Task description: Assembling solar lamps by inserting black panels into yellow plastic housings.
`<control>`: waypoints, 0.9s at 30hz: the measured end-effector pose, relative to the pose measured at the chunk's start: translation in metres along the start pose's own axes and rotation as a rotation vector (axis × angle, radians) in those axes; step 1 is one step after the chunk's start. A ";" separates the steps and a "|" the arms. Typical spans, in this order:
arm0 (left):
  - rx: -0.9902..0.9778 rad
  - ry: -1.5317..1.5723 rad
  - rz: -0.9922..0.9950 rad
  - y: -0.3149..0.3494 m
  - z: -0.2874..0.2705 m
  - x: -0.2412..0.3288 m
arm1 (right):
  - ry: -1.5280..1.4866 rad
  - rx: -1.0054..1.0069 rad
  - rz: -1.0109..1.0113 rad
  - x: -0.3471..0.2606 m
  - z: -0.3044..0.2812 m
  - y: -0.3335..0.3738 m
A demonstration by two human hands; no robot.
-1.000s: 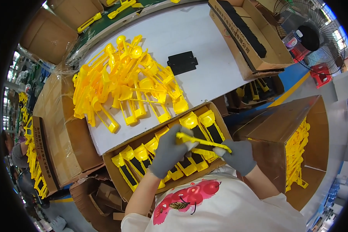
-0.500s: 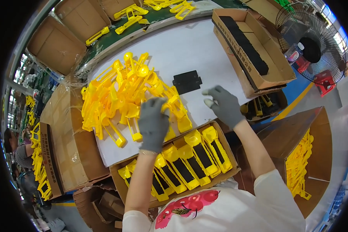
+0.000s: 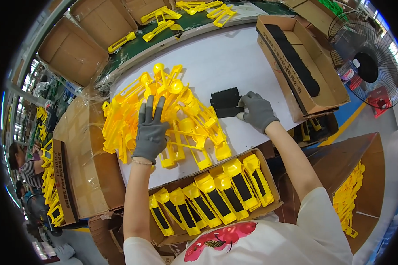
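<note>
A heap of yellow plastic frames (image 3: 181, 104), each with a rounded cup-like end, is piled on the white tabletop. Over its near left side lies my left hand (image 3: 151, 132) in a grey glove, fingers stretched out and apart, touching the heap without gripping a piece. To the right, my gloved right hand (image 3: 258, 112) has its thumb and fingers closed at the right end of a flat black strip (image 3: 227, 111). That strip lies against other black strips (image 3: 224, 97) on the table. The fingertips' exact hold is partly hidden.
An open carton of yellow frames with black inserts (image 3: 216, 205) stands at the table's near edge. A long carton with black strips (image 3: 291, 59) sits far right, beside a fan (image 3: 366, 66). More yellow frames fill a box (image 3: 349, 198) at right; a large carton (image 3: 90, 154) stands left.
My right hand has reached the black strips and closed on one, which has shifted from the others. My left hand has moved left across the heap and its fingers have straightened.
</note>
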State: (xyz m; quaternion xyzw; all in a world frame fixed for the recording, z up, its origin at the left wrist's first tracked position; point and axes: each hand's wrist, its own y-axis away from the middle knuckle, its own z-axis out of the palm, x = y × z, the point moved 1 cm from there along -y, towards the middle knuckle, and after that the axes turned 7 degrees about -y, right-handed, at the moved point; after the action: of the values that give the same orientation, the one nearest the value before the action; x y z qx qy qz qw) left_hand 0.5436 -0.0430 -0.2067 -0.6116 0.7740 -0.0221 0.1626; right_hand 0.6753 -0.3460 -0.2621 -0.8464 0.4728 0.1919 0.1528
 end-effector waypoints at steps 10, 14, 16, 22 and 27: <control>0.027 -0.016 0.022 0.028 -0.011 -0.001 | 0.043 -0.024 0.054 -0.007 -0.003 0.012; 0.124 0.190 -0.156 0.060 -0.025 0.012 | -0.169 0.027 0.151 0.009 -0.003 0.026; 0.172 0.845 -0.621 0.084 -0.041 0.027 | -0.584 0.013 0.232 0.015 -0.002 0.036; 0.059 1.572 -0.994 0.130 -0.052 0.075 | -1.190 -0.152 0.275 -0.059 -0.043 0.092; 0.036 1.762 -1.097 0.142 -0.054 0.110 | -1.186 -0.310 0.327 -0.101 -0.049 0.120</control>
State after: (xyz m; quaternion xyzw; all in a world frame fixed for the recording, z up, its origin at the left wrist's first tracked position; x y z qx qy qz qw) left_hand 0.3733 -0.1215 -0.2139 -0.6444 0.2332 -0.5439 -0.4844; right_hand 0.5331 -0.3534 -0.1810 -0.5255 0.3977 0.7151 0.2330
